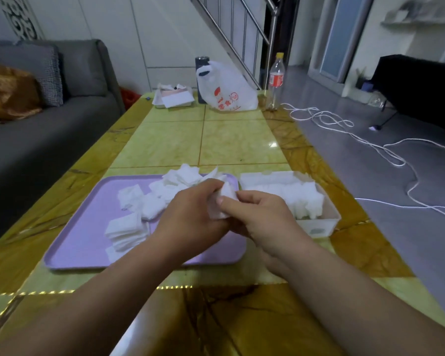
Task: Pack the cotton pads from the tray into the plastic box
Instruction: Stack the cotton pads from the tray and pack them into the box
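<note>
A lilac tray (82, 242) lies on the table before me with several white cotton pads (129, 228) scattered and stacked on it. To its right stands a white plastic box (316, 224) partly filled with upright pads (303, 199). Above the tray's right edge, my left hand (190, 214) and my right hand (260, 214) meet and both grip a small bunch of pads (222, 201). My right thumb presses on the front of the bunch.
At the far end of the yellow table stand a white shopping bag (226, 91), a clear bottle (276, 80) and a small tray of papers (174, 97). A grey sofa (49, 119) runs along the left. White cord (370, 147) lies on the floor to the right.
</note>
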The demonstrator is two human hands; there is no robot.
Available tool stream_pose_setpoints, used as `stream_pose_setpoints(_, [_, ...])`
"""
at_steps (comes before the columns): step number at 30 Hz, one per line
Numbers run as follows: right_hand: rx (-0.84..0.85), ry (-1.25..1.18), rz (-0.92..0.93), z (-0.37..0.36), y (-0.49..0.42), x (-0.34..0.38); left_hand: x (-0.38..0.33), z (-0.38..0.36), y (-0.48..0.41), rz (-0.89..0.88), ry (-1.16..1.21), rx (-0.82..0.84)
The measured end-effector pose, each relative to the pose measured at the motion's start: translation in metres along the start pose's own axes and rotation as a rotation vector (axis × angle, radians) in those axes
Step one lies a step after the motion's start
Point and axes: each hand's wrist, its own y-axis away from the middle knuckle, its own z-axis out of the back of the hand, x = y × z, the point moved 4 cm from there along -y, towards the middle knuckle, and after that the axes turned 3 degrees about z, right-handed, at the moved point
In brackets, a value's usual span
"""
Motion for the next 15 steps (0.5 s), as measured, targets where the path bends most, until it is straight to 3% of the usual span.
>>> stream_pose_setpoints(3, [-0.045,0.008,0.013,0.026,0.0,0.009,-0.027,-0.017,-0.014,-0.085,0.009,0.049])
stream_pose_setpoints(6, [-0.214,0.05,0.1,0.057,-0.002,0.022,-0.048,-0.035,-0.028,-0.114,0.031,0.091])
stream_pose_setpoints(10, [-0.617,0.174,0.257,0.111,-0.006,0.035,-0.066,-0.067,-0.05,-0.258,-0.331,0.138])
stream_pose_setpoints(15, [-0.817,0.192,0.245,0.153,-0.019,0.022,-0.098,-0.116,-0.075,-0.553,-0.495,0.234])
